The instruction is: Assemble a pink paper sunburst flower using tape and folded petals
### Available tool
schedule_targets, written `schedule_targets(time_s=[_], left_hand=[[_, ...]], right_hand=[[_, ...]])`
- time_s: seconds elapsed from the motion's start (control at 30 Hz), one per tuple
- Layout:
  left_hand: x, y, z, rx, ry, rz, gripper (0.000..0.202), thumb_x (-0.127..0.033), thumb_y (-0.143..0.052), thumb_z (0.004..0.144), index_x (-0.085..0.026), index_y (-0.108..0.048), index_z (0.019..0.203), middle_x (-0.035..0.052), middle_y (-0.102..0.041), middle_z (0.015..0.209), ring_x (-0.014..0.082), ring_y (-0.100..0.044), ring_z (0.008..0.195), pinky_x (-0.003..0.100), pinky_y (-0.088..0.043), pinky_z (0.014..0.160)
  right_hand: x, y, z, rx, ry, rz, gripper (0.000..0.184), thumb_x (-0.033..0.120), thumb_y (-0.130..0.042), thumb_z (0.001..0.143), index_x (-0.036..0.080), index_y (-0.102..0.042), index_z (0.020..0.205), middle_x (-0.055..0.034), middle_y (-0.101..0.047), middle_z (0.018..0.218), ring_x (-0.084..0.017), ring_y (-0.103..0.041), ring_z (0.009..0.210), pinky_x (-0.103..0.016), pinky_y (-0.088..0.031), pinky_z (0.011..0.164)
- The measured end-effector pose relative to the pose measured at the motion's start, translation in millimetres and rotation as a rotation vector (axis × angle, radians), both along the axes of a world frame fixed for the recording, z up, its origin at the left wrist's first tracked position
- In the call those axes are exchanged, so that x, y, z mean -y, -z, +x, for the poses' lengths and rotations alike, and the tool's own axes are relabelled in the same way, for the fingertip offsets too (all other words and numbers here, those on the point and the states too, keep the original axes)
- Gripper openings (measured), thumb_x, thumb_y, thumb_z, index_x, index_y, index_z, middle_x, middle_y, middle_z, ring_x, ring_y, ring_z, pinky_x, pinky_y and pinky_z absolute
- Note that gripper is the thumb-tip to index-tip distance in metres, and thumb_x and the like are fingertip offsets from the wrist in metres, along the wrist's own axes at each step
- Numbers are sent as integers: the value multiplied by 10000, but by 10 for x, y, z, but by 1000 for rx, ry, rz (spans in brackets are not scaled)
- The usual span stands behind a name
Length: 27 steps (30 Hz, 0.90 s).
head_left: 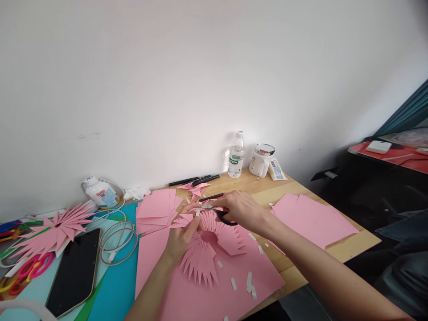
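My right hand (245, 208) grips a pair of black-handled scissors (222, 216), its blades pointing left toward my left hand. A small folded piece of pink paper (183, 220) is pinched in my left hand (180, 240), and a short white strip (198, 211) stands up by those fingertips, beside the blades. Whether the blades touch the strip I cannot tell. Just below both hands, a pleated pink paper fan (209, 237) lies partly spread in a ring on a large pink sheet (155, 263).
White paper scraps (233, 284) litter the sheet. Pink sheets (310, 218) lie at right, a pink stack (155, 207) at left. Along the wall stand a water bottle (236, 156) and a mug (260, 162). A phone (75, 272), coiled cable (118, 240) and pink paper rosette (58, 227) are left.
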<state>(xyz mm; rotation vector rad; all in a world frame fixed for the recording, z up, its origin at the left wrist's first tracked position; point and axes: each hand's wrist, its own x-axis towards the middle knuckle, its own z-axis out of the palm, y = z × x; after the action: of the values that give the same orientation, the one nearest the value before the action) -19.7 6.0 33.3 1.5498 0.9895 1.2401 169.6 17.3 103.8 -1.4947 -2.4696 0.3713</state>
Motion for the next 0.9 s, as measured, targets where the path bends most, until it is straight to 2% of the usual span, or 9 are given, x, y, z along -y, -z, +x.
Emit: schedule_targets(time_s=[0.07, 0.13, 0.33, 0.5, 0.57, 0.67, 0.77, 0.83, 0.9], left_hand=[[-11, 28, -10, 27, 81, -32, 283, -296, -511, 845, -157, -517, 1091, -45, -553, 552, 118, -479, 490, 244, -388, 514], [-23, 53, -16, 45, 106, -37, 301, -297, -500, 860, -154, -492, 1125, -48, -548, 567, 101, -438, 463, 233, -362, 490], [-24, 63, 2, 60, 113, -28, 457, -320, -494, 878, -165, -405, 1299, -54, -537, 590, 78, -414, 441, 227, -356, 495], [20, 62, 31, 39, 155, -62, 531, -327, -516, 870, -184, -336, 1349, -48, -552, 606, 82, -434, 432, 225, -369, 468], [31, 67, 40, 42, 140, -44, 556, -325, -515, 874, -196, -295, 1368, -45, -566, 618, 85, -447, 439, 229, -389, 477], [29, 75, 52, 70, 83, -5, 578, -322, -508, 882, -222, -251, 1390, -28, -602, 686, 75, -449, 444, 232, -408, 494], [19, 82, 60, 75, 71, 24, 605, -303, -500, 889, -235, -206, 1414, -17, -620, 730, 68, -456, 458, 232, -426, 521], [15, 89, 62, 61, 71, 29, 620, -294, -498, 891, -234, -187, 1424, -15, -622, 728, 70, -461, 466, 229, -429, 526], [14, 101, 61, 42, 63, 19, 626, -300, -499, 890, -235, -183, 1427, -17, -618, 717, 73, -456, 464, 222, -420, 507]], right_hand=[[6, -18, -16, 65, 19, 9, 196, 103, -541, 678, 214, -675, 769, 35, -446, 508, -90, -302, 468, -256, -133, 508], [8, -12, -28, 121, 37, 35, 176, 102, -532, 688, 209, -662, 740, 25, -478, 522, -94, -317, 472, -266, -126, 513], [50, 69, -74, 263, 92, 179, 218, 107, -508, 749, 221, -656, 860, -34, -592, 695, -136, -460, 562, -272, -174, 536], [18, 79, -47, 319, 153, 469, 243, 34, -494, 738, 161, -606, 912, -127, -580, 919, -245, -516, 866, -329, -295, 730], [-39, 90, 1, 292, 164, 458, 227, 44, -513, 726, 156, -604, 901, -132, -581, 928, -260, -516, 892, -364, -311, 779], [-115, 153, 54, 57, 172, 213, 177, 106, -561, 731, 161, -615, 890, -78, -613, 807, -207, -551, 760, -338, -368, 738], [-139, 257, 17, -478, 123, -49, 163, 197, -612, 732, 163, -603, 892, -26, -633, 728, -154, -570, 665, -273, -416, 648], [-134, 325, -59, -810, 64, -106, 193, 219, -626, 723, 160, -596, 904, -28, -654, 765, -150, -598, 706, -266, -445, 663], [-128, 375, -148, -977, 34, -111, 218, 195, -629, 704, 158, -600, 917, -35, -664, 800, -154, -613, 752, -275, -460, 698]])
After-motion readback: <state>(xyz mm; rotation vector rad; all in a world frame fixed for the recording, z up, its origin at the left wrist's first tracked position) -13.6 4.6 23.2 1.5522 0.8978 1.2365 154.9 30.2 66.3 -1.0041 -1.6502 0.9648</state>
